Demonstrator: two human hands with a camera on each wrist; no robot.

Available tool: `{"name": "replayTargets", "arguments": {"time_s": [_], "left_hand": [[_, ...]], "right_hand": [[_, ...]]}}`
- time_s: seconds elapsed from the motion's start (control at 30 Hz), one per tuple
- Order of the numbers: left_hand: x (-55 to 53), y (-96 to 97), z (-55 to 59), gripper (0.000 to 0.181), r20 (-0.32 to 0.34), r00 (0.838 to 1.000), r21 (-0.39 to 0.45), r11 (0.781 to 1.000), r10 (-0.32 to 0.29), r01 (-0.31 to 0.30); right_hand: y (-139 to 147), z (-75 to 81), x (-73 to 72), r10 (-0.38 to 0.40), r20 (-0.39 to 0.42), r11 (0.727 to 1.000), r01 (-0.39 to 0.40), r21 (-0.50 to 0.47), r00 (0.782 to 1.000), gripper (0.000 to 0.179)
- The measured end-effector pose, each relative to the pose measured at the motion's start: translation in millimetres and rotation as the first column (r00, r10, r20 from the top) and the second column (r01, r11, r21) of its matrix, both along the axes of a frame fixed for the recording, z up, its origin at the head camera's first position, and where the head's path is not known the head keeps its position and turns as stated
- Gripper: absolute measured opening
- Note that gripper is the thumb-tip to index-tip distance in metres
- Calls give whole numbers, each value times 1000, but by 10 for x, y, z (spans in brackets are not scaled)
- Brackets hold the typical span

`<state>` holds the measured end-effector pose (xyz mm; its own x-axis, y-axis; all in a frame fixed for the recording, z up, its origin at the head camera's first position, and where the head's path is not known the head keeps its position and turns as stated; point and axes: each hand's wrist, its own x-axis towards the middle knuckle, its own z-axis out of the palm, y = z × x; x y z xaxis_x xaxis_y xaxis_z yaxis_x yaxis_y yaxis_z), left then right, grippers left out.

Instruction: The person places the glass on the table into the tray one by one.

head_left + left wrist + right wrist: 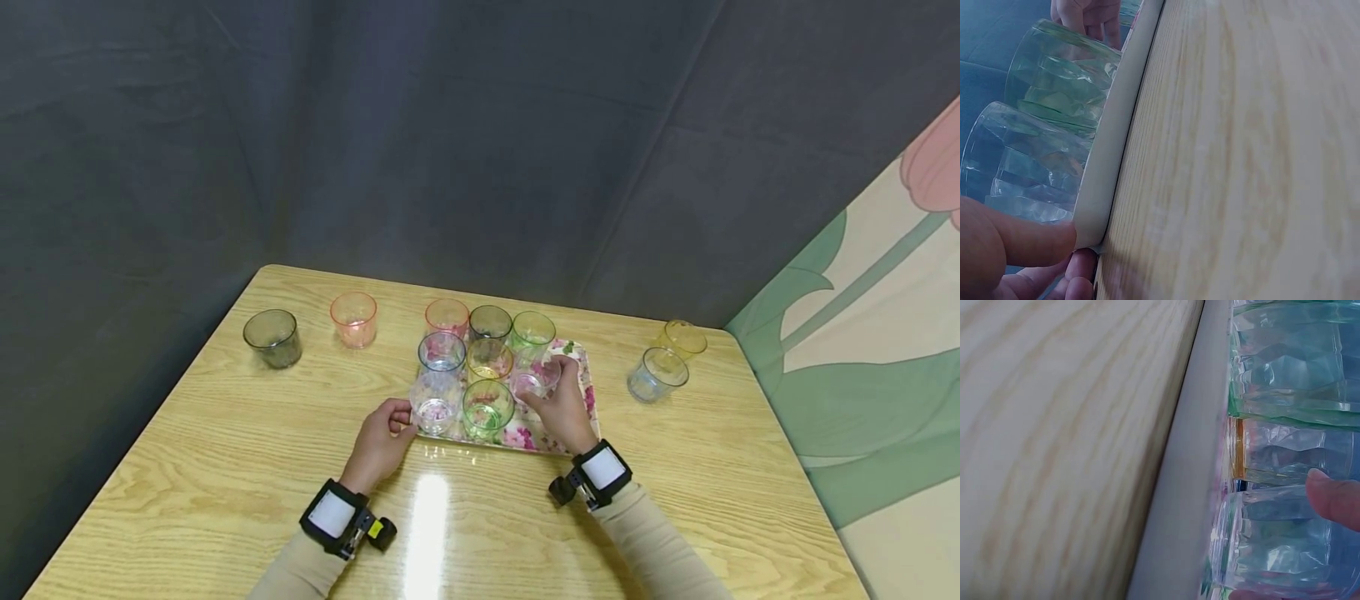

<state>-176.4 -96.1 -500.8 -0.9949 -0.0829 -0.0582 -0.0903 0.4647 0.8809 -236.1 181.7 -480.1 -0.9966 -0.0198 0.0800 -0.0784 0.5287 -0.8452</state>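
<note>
A floral tray (525,440) holds several glass tumblers in rows. My left hand (381,442) is at its front left corner; in the left wrist view the thumb (1041,244) lies against the rim, with fingers curled below it. Beside that hand stand a clear glass (435,417) and a green glass (487,417). On the tray's right part, my right hand (564,407) grips a clear, pinkish-looking glass (529,383) between thumb and fingers. Behind are blue (442,354), yellow (491,362), red (447,317), grey (490,323) and another green glass (533,329).
To the tray's left on the wooden table (225,467) stand a grey glass (274,340) and a pink glass (355,321). A bluish glass (656,377) and a yellow glass (684,338) are at the right. Dark curtain (465,150) hangs behind the table.
</note>
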Motion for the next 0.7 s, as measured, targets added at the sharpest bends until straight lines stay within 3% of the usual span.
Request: {"name": "replayTargets", "arguments": {"time_s": [0.7], "left_hand": [[-12,-8,-8,27,25,1000,19,1000,-4,4]], "right_hand": [[2,-13,-38,23,30,999,-22,-44,999,81]]}}
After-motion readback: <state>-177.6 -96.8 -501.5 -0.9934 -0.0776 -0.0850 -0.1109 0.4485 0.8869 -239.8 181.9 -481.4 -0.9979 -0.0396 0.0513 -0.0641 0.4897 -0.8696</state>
